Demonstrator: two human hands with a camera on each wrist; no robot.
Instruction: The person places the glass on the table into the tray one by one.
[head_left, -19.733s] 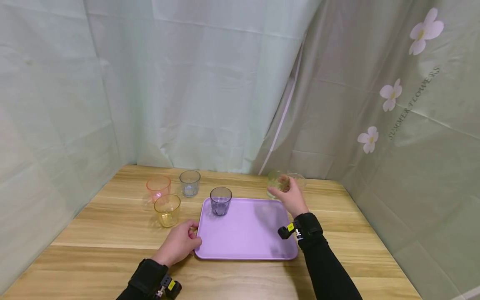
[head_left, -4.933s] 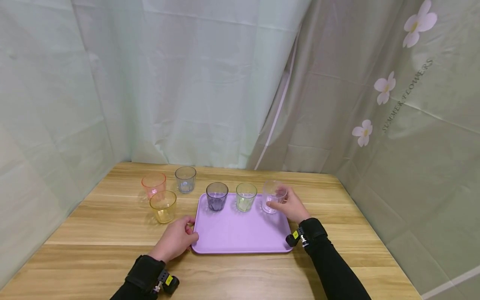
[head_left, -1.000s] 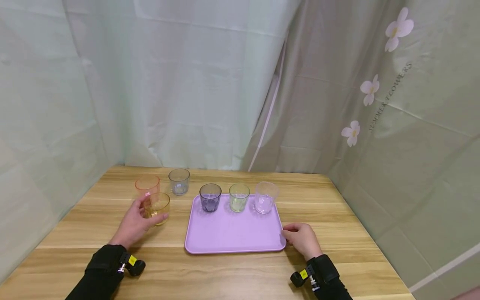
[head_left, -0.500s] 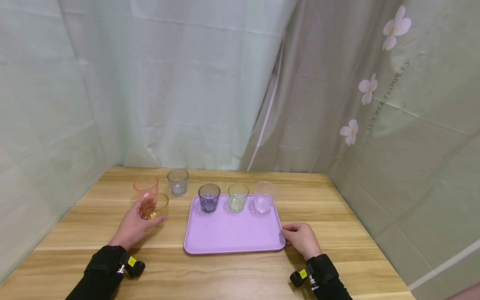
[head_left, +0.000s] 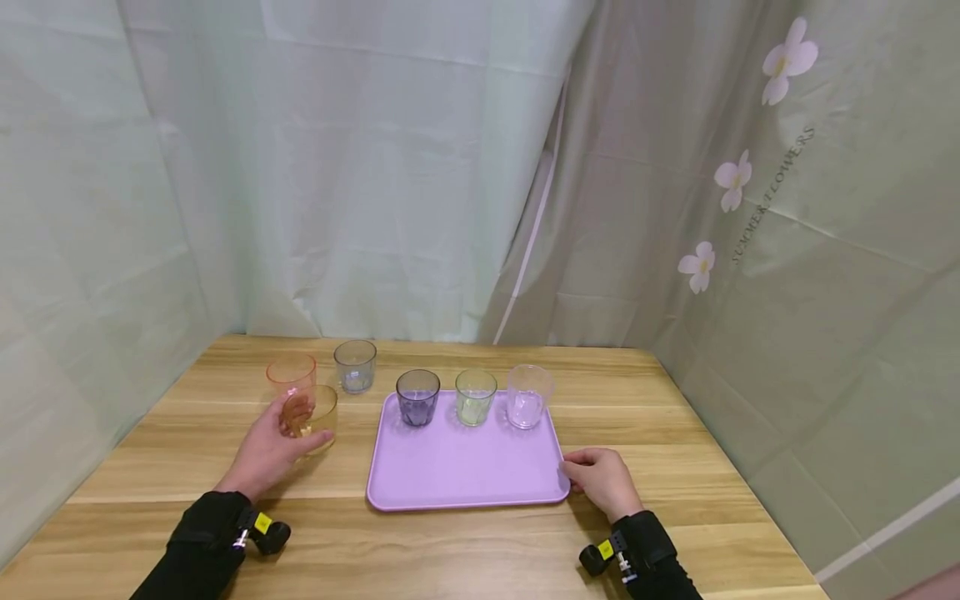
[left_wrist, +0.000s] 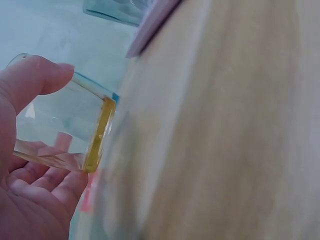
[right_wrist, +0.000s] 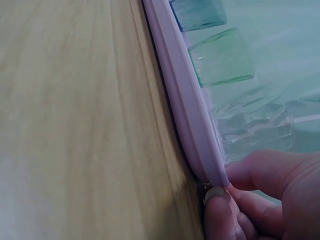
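Note:
My left hand (head_left: 262, 450) grips the yellow glass (head_left: 324, 411), thumb on the near side and fingers round the far side. The left wrist view shows this glass with its thick yellow base (left_wrist: 101, 135) close over the wood. At the lilac tray's right edge, my right hand (head_left: 603, 482) pinches the rim; thumb and fingers meet at the tray corner (right_wrist: 217, 172) in the right wrist view. Along the back of the tray (head_left: 468, 471) stand a dark grey glass (head_left: 417, 400), a green glass (head_left: 476, 400) and a clear glass (head_left: 528, 400), all upright.
Behind the yellow glass stands a pink-orange glass (head_left: 291, 372), partly overlapped by it. A pale blue-grey glass (head_left: 356, 367) is near the back of the wooden table (head_left: 465, 550). Curtains (head_left: 390, 183) hang along the back and sides.
Since the earlier frames, the green and clear glasses came onto the tray. My left hand left the tray for the yellow glass; my right took the tray's right edge. The last second shows little motion.

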